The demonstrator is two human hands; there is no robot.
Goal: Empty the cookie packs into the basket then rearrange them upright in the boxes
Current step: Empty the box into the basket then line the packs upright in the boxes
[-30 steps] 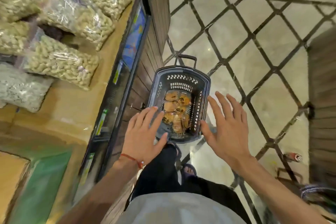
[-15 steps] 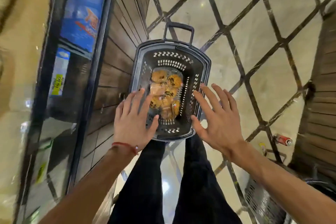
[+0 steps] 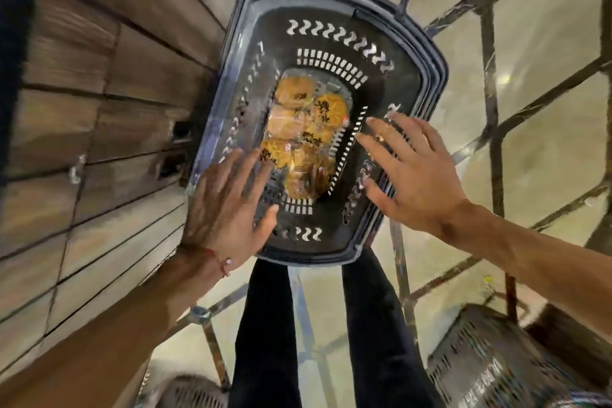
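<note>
A dark plastic shopping basket [image 3: 407, 56] stands on the tiled floor right in front of my legs. Several wrapped golden cookies [image 3: 306, 122] lie in a heap on its bottom. My left hand [image 3: 228, 209] hovers over the basket's near left corner, fingers straight and spread, holding nothing. My right hand [image 3: 410, 169] is spread above the right rim, fingers stretched toward the cookies, also empty. No boxes are in view.
A brown wood-panelled counter front [image 3: 99, 109] runs along the left, close to the basket. Another perforated dark basket [image 3: 496, 364] sits at the lower right. The floor [image 3: 546, 43] is pale tile with dark diagonal lines.
My view has dropped much closer to the basket, and the counter top has gone out of sight. Both hands have come down over the basket's rim, still spread and empty.
</note>
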